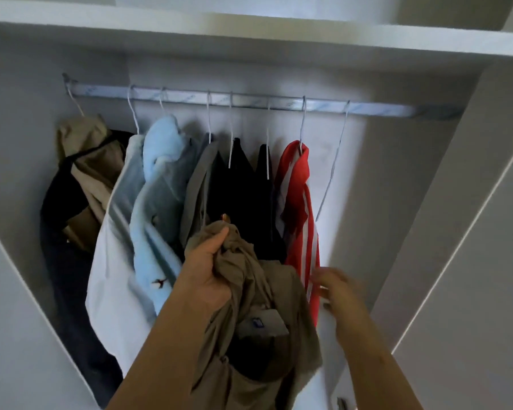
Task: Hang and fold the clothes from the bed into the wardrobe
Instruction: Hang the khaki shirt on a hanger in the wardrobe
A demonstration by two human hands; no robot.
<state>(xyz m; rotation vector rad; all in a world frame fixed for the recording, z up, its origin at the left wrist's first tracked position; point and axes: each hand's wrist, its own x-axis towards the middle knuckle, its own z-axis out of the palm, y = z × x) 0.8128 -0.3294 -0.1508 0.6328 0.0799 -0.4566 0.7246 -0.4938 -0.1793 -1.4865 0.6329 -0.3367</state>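
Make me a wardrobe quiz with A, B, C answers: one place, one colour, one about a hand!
1. Where on the rail is the bare hanger? A left end B middle C right end, past the red striped top
2. The garment in the left hand is: A khaki B pink C yellow
3. The left hand is: A flat B gripping the garment C pointing

Answers: 1 C, it hangs right of that top; 2 A, the bunched cloth is khaki; 3 B, it clutches the cloth.
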